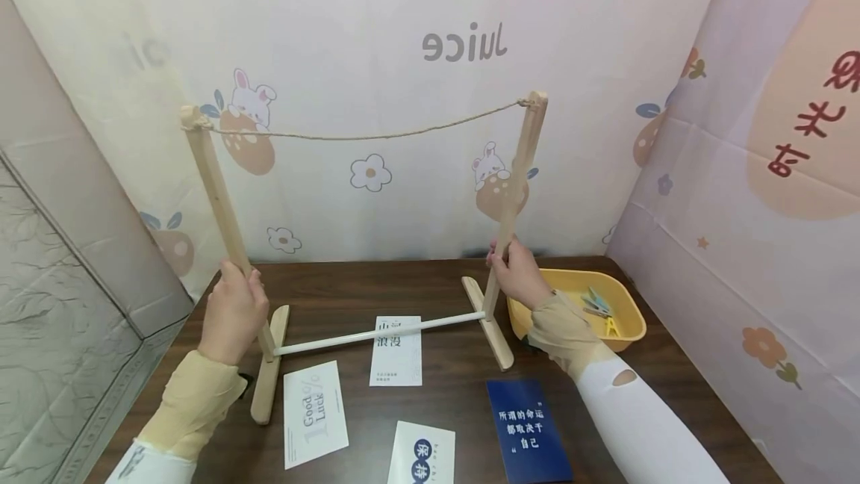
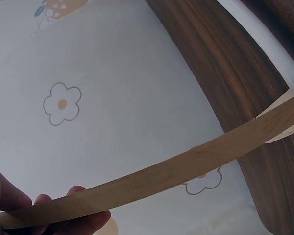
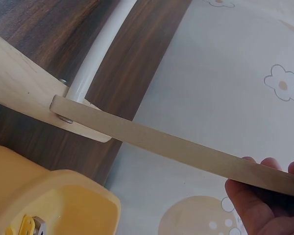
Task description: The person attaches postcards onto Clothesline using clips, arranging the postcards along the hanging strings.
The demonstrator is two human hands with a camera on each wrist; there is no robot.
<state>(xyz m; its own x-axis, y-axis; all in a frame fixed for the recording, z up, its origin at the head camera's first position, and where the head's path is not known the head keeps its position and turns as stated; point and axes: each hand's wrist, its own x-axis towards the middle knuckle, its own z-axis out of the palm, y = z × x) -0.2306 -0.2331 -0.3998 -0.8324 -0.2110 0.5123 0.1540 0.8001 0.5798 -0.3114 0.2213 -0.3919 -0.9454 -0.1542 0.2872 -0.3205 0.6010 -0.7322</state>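
A wooden stand has two upright posts, with a thin twine (image 1: 376,137) tied between their tops and sagging slightly. My left hand (image 1: 235,312) grips the left post (image 1: 218,193) low down, its fingers curled round the wood in the left wrist view. On the other side, my right hand (image 1: 520,271) holds the right post (image 1: 519,178); fingers and thumb clasp its edges in the right wrist view. Low down, a white rod (image 1: 376,335) joins the posts. Each post has a flat wooden foot, the left foot (image 1: 267,387) and the right foot (image 1: 493,331).
A yellow basket (image 1: 631,327) with several clothespins (image 1: 596,301) stands at right, beside my right forearm. On the dark wooden table (image 1: 322,275) lie a Good Luck card (image 1: 329,413), a white lettered card (image 1: 396,361), a blue card (image 1: 527,461) and another white card (image 1: 440,461). Patterned cloth hangs behind.
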